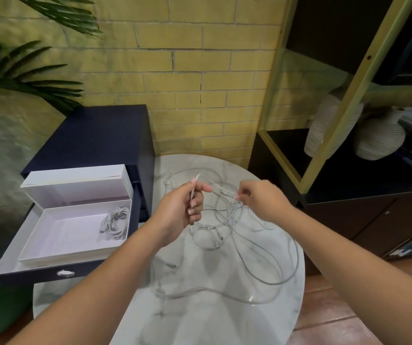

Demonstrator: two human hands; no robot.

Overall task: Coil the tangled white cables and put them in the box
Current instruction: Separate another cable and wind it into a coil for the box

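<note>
Tangled white cables [225, 220]: loose heap, centre of frame, on round marble table [200, 319]. Several thin strands cross; wide loops run twd lower right, close to the table's edge. A plug end lies free lower centre.

Left hand [182, 210]: fingers curled round a strand near a plug end, held up above the heap. Right hand [257, 200]: fingertips pinch another strand just right of the knot; rest of hand loosely curled.

Handling (judged): light, limp, smooth sheath, so apt to slip and to snag at crossings. Plugs are the stiff pts. Best hold is near a plug end, feeding the strand through the knot; hard pulling prob. tightens it.

White box [60, 235]: left of frame, open, in pulled-out drawer [38, 273] of dark blue cabinet [95, 138], lid [75, 188] standing at its rear. One coiled cable [115, 220] lies at its right side; floor room remains to the left.

Clearance: drawer sits just beside the table's left rim. Dark shelf unit [349, 200] near on right. Loops at the rim could slide off.
</note>
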